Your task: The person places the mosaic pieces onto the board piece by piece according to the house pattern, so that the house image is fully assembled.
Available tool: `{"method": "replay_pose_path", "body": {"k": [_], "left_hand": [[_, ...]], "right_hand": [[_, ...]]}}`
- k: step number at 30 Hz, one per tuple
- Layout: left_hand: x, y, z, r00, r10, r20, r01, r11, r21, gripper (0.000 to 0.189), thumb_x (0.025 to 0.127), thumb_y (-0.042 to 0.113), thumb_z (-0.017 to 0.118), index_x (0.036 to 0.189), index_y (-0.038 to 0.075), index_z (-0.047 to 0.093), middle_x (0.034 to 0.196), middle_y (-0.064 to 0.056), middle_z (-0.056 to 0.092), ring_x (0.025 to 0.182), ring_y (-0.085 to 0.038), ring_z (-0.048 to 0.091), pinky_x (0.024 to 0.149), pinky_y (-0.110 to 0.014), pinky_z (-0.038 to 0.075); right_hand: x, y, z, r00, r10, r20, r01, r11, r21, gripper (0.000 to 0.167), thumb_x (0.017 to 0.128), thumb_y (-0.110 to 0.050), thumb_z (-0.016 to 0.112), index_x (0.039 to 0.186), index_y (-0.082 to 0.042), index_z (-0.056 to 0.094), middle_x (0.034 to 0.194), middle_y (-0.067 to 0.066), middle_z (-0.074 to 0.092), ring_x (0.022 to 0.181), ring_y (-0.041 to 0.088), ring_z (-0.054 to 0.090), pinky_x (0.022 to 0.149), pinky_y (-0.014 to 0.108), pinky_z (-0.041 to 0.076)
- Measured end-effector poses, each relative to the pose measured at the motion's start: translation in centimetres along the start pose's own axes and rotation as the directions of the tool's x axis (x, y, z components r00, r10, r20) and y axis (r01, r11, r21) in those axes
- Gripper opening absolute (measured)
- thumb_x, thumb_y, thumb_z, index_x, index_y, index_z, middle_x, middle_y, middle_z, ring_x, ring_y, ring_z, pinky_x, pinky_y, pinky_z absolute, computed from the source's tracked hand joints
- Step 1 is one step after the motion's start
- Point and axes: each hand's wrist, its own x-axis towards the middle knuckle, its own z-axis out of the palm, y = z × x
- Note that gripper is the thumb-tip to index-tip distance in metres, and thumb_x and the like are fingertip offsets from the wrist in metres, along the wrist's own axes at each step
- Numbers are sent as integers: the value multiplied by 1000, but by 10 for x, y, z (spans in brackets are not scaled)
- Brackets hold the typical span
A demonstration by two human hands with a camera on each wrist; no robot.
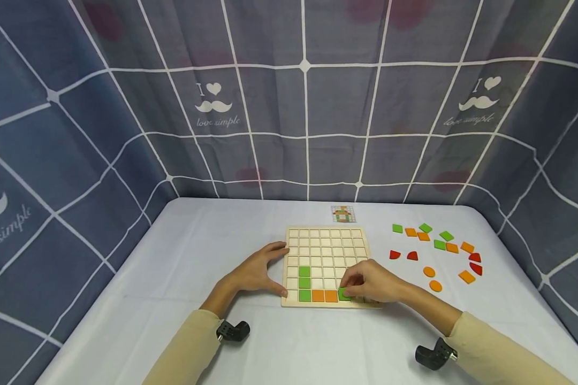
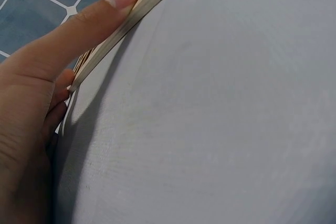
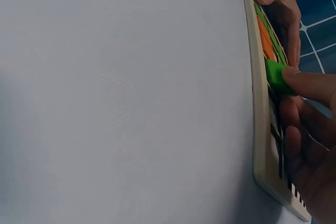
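Observation:
A wooden grid board lies on the white table between both hands. My left hand spreads along its left edge, the straight thumb resting on the rim near the front corner. Between thumb and fingertips, my right hand pinches a green square tile at the front row. That tile is tilted in its cell, just right of two orange tiles. A column of green tiles stands at the left of the same row. In the right wrist view, my other right fingers curl over the board.
A small pattern card lies behind the board. To the right are scattered loose pieces: green tiles, orange squares, orange discs and red quarter-rounds. A checked curtain encloses the table's back and sides.

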Motion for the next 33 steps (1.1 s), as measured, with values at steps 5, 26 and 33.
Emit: {"method": "replay_pose_path", "body": {"k": [5,26,33], "left_hand": [[3,2,0,1000,9,3,-9,1000,2,116,63,57,96,158,12,45,166,-1,31,152,-25,26,121,-47,27],[-1,0,-1,1000,4,-3,-4,1000,16,117,62,58,96,157,11,46,166,-3,32,152,-27,28,120,-48,29],[-1,-1,0,1000,11,-6,-11,1000,17,115,63,58,96,156,11,47,165,-2,33,152,-27,28,120,-47,29]], "right_hand": [[-3,1,1,998,-43,-47,40,997,-65,8,87,-11,85,93,-16,84,85,-11,73,75,6,62,66,25,54],[-6,0,-17,1000,5,0,-5,995,-102,20,92,-15,81,111,-11,78,89,-14,67,81,9,62,73,26,56],[-16,12,-53,994,59,-92,-72,987,-142,25,89,-16,84,112,-8,77,95,-9,70,85,10,64,75,28,58]]}}
